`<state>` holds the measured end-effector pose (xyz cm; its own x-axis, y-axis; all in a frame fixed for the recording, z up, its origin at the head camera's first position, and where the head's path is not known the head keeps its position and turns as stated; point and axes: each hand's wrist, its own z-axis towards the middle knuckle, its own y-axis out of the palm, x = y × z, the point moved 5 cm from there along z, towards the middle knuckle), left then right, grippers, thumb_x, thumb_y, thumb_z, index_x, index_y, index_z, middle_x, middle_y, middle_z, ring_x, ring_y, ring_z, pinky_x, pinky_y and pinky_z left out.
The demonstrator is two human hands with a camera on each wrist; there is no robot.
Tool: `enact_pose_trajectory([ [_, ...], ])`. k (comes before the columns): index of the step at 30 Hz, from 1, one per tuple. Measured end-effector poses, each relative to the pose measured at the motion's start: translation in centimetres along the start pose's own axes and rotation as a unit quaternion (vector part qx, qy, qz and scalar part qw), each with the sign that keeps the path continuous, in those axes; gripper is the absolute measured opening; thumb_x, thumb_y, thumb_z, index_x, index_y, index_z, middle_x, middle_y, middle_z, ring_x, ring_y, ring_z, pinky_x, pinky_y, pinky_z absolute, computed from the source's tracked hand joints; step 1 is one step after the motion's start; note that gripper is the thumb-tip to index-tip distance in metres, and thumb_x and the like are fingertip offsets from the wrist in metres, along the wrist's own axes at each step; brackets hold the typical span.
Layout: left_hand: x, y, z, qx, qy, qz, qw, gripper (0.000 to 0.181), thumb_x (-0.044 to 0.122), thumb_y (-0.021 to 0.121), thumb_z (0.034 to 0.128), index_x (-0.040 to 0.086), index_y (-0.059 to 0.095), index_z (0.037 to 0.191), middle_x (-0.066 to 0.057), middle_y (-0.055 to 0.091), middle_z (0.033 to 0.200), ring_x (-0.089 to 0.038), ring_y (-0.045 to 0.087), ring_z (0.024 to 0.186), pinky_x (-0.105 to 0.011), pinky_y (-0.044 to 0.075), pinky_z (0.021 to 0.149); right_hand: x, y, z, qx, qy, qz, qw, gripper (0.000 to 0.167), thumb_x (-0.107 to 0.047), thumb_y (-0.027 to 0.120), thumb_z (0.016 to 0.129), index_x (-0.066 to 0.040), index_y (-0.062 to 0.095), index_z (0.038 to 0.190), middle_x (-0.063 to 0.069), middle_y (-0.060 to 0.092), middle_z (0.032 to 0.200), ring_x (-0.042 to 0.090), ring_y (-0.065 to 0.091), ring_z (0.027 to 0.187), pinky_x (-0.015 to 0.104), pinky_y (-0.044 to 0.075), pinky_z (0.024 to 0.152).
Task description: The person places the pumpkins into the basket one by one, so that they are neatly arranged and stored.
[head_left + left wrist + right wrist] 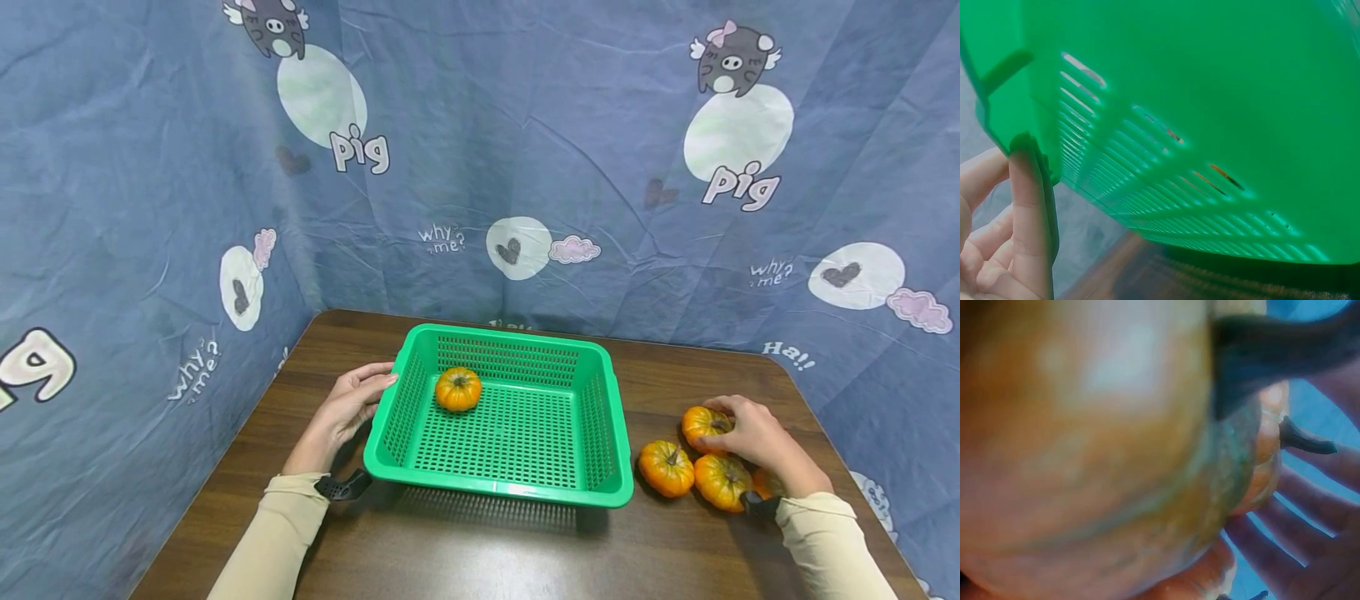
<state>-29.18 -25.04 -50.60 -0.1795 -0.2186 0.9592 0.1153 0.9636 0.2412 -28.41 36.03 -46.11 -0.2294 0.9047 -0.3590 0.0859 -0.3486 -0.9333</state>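
A green plastic basket [495,487] with slotted walls stands on the table, one small orange pumpkin [458,389] in its back left part. My left hand [348,408] touches the basket's left rim, its fingers mostly straight; the left wrist view shows a fingertip against the rim. To the right of the basket, my right hand [761,433] holds the rearmost pumpkin [701,427] of a group, thumb and fingers on either side. Two more pumpkins, a left one [666,468] and a middle one [722,482], lie nearer. Another pumpkin [767,482] is partly hidden under the right wrist.
The brown wooden table [480,554] ends at a blue curtain [465,167] with pig prints, which hangs behind and along the sides. A large blurred pumpkin [1097,456] fills most of the right wrist view.
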Motion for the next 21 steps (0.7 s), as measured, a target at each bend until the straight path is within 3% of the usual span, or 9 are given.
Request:
enact_pose_trajectory([
  [9,0.0,0.1,0.0,0.006,-0.003,0.001,1.0,0.032,0.011,0.064,0.1035,0.007,0.056,0.134,0.008,0.077,0.101,-0.005,0.076,0.085,-0.021,0.065,0.07,-0.6,-0.3,0.2,0.019,-0.016,0.015,0.9996,0.071,-0.04,0.091,0.078,0.004,0.067,0.128,0.031,0.067,0.123,0.052,0.062,0.114,0.066,0.054,0.091],
  [21,0.1,0.0,0.0,0.003,-0.004,-0.003,1.0,0.032,0.011,0.064,0.1034,0.007,0.056,0.134,0.008,0.077,0.1,-0.006,0.076,0.084,-0.021,0.065,0.07,-3.8,-1.1,0.8,0.033,-0.041,0.046,0.9975,0.065,-0.038,0.088,0.083,-0.001,0.067,0.131,0.023,0.068,0.125,0.043,0.064,0.113,0.056,0.059,0.09],
])
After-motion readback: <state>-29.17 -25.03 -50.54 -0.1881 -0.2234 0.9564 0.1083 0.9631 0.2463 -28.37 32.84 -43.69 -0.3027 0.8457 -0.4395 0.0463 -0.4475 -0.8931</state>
